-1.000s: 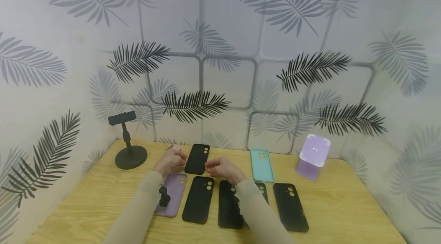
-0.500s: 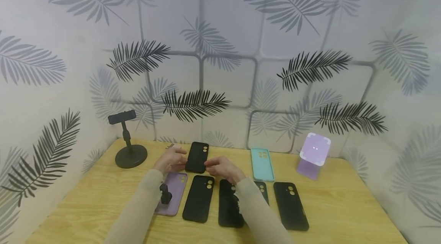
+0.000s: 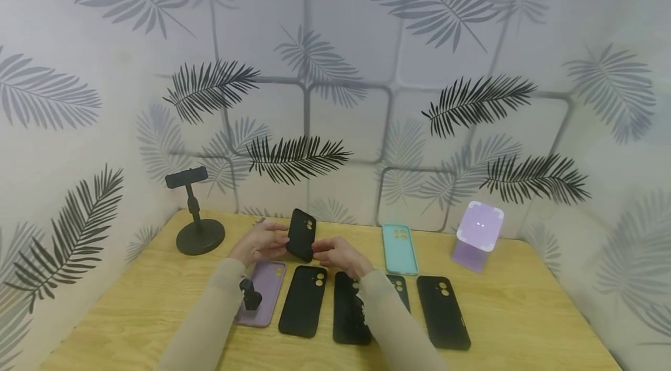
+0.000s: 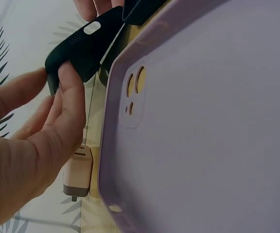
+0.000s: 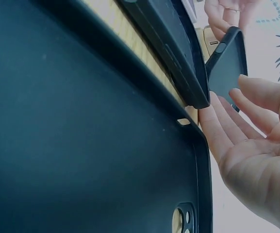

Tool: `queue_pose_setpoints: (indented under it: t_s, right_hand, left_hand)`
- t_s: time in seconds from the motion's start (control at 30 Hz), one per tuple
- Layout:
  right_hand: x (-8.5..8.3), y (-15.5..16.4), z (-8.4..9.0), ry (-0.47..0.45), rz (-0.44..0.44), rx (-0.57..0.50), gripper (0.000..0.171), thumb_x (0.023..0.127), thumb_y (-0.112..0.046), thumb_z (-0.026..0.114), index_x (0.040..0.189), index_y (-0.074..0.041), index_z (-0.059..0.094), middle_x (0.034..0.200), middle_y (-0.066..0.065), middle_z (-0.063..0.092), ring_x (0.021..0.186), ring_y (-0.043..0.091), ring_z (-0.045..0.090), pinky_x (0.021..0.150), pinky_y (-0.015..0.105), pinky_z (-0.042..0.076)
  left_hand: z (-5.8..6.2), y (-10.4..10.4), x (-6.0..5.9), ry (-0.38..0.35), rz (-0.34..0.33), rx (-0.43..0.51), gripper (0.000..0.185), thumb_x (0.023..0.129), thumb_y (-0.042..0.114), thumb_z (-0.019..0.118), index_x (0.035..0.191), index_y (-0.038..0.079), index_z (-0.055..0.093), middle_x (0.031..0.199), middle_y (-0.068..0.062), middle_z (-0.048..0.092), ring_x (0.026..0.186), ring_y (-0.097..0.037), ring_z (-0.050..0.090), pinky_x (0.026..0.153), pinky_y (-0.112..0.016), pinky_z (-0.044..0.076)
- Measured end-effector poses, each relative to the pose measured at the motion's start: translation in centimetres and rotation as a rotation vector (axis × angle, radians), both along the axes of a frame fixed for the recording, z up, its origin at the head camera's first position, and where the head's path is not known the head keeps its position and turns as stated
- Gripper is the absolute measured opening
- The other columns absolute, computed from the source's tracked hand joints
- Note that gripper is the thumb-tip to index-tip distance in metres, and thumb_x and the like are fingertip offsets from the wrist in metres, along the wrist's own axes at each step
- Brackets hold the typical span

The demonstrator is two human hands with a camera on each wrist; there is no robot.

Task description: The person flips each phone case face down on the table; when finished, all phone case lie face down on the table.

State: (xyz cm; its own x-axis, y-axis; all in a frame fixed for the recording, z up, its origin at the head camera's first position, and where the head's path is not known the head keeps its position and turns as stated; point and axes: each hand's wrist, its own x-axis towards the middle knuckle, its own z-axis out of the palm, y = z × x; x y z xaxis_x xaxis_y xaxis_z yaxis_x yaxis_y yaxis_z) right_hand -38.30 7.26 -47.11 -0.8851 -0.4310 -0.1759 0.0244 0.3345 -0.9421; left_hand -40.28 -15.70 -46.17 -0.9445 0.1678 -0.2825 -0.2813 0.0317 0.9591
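Observation:
A black phone case (image 3: 302,234) is tilted up from the table at the back, between my hands. My left hand (image 3: 260,241) pinches its left edge; thumb and fingers close on it in the left wrist view, where the case (image 4: 89,48) leans. My right hand (image 3: 341,255) is at the case's lower right edge, fingers stretched and apart in the right wrist view. Beneath my left forearm lies a purple phone case (image 3: 268,295). Another black case (image 3: 302,301) lies beside it, and a third black case (image 3: 348,315) is partly covered by my right sleeve.
At the back left stands a black phone stand (image 3: 199,237). A turquoise case (image 3: 399,248) lies right of centre, with a black case (image 3: 443,313) in front. A purple stand (image 3: 478,231) is at the far right. Behind my left hand sits a small beige block (image 4: 77,170).
The back black phone case lay flat a second ago; now it is raised and tilted, its left edge in my left hand. My right hand has hardly moved.

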Motion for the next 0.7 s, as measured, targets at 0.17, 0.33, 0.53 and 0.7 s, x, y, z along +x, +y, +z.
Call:
queue_pose_setpoints:
  t_s: [0.17,0.33,0.53,0.7]
  right_hand:
    - [-0.2,-0.3,-0.1,-0.017,0.023,-0.040,0.042,0.102,-0.012,0.051,0.140,0.006,0.048,0.140,0.026,0.052,0.128,0.036,0.054,0.104,0.044,0.049]
    - [-0.3,-0.6,-0.2,-0.032,0.043,-0.091,0.048,0.107,-0.021,0.042,0.145,0.008,0.039,0.141,0.029,0.050,0.130,0.039,0.051,0.107,0.047,0.045]
    - [-0.4,-0.9,0.0,-0.042,0.067,-0.131,0.054,0.108,-0.031,0.037,0.146,0.008,0.037,0.141,0.030,0.049,0.132,0.041,0.048,0.111,0.052,0.039]
    - [-0.1,-1.0,0.2,-0.053,0.068,-0.141,0.059,0.107,-0.038,0.038,0.146,0.007,0.038,0.141,0.030,0.050,0.133,0.041,0.048,0.113,0.053,0.038]
  left_hand:
    - [0.0,0.1,-0.1,-0.005,-0.024,0.121,0.054,0.094,-0.006,0.058,0.144,-0.004,0.039,0.109,-0.017,0.064,0.089,-0.018,0.068,0.079,-0.033,0.059]
    - [0.2,0.4,0.2,0.008,-0.066,0.144,0.055,0.096,-0.006,0.054,0.147,-0.003,0.036,0.127,-0.027,0.058,0.103,-0.027,0.067,0.088,-0.037,0.058]
    - [0.4,1.2,0.2,0.001,-0.087,0.152,0.050,0.097,-0.007,0.050,0.146,-0.003,0.038,0.130,-0.029,0.057,0.115,-0.036,0.063,0.092,-0.041,0.057]
    - [0.1,1.7,0.1,-0.006,-0.109,0.133,0.050,0.096,-0.006,0.053,0.144,-0.007,0.037,0.116,-0.024,0.065,0.107,-0.030,0.067,0.093,-0.042,0.056]
